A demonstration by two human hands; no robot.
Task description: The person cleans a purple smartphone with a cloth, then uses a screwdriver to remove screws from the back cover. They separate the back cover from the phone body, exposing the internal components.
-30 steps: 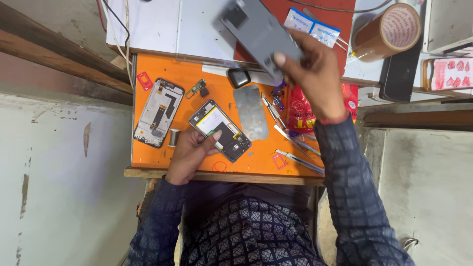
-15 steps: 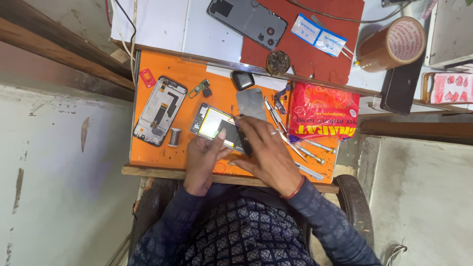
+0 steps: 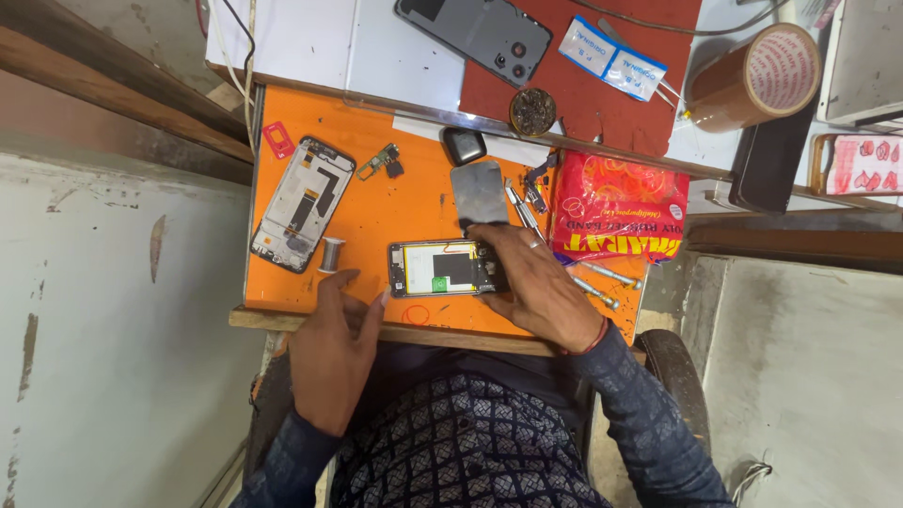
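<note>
1. Resting on the orange mat (image 3: 414, 202), the opened phone (image 3: 442, 268) lies near the front edge of the desk, at the middle.
2. The right hand (image 3: 531, 282) presses flat on the right end of the phone, fingers spread.
3. The left hand (image 3: 334, 329) hangs over the front edge, fingers loosely bent, holding nothing, one fingertip close to the phone.
4. A phone frame (image 3: 301, 204) lies at the left edge of the mat, a red packet (image 3: 616, 212) at the right edge; bare mat stays between them.

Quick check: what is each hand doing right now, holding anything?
Left hand: open, fingers loosely curled, at the orange mat's front edge, holding nothing.
Right hand: fingers resting on the opened phone; whether it grips it cannot be told.
</note>
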